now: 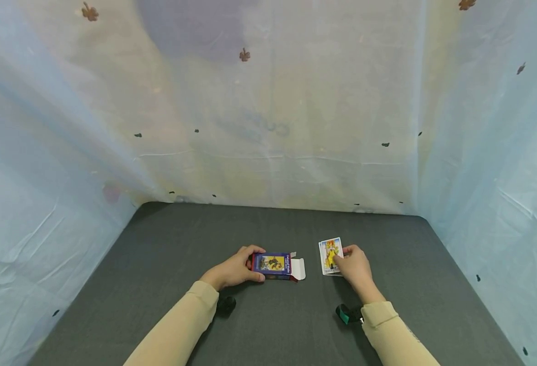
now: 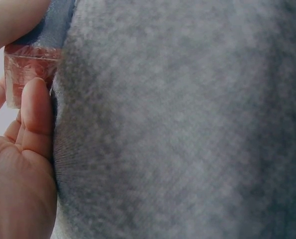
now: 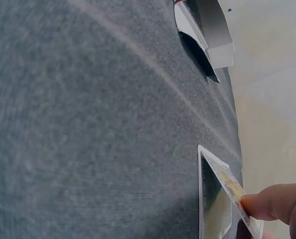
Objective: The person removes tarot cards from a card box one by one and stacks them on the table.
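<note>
My left hand [image 1: 235,268] grips the closed end of a blue and dark red card box [image 1: 272,263], thumb on the near side and fingers on the far side. The white end flap [image 1: 298,269] stands open toward the right. To the right of the box, my right hand [image 1: 356,268] pinches a picture card [image 1: 330,252] with a yellow figure. In the right wrist view that card is tilted up over another card [image 3: 216,211] below it. The left wrist view shows the box's red end [image 2: 31,64] between thumb and fingers; its contents are hidden.
A dark grey cloth-covered table [image 1: 277,320] lies beneath both hands. Pale hanging sheets [image 1: 273,112] with leaf-shaped marks enclose its back and sides. Black wrist straps [image 1: 348,313] show beside the beige sleeves [image 1: 181,328].
</note>
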Available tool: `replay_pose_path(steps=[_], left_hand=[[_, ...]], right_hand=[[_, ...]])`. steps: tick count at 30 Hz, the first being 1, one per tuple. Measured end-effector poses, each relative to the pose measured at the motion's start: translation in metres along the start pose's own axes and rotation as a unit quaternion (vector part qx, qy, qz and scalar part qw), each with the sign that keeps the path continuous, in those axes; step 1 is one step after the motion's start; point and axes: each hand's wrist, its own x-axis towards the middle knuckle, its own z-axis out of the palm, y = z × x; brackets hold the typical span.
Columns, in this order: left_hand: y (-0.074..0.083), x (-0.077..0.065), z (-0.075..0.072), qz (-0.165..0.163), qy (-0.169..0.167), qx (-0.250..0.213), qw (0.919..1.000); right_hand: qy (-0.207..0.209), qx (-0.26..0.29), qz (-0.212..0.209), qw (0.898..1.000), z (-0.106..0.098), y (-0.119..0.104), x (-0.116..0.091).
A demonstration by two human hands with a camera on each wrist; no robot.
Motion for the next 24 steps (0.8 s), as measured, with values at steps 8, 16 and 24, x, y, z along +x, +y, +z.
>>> replay_pose_path(steps=[8,16,24], left_hand=[[0.0018,-0.0011,-0.0005,-0.003,-0.003,-0.003,1.0000],[0.0013,-0.0012,-0.0008,-0.006,-0.005,-0.005,1.0000],[0.0000,0.0005,-0.0010,-0.007,-0.004,-0.003,1.0000]], right_hand=[[0.012,-0.023,-0.002,1.000,-0.0015,0.0041,-0.0008],[0.005,-0.039,0.000,0.999,-0.0011,0.0073,-0.0006],[0.008,-0.050,0.003,0.999,-0.0012,0.0057,-0.0023]])
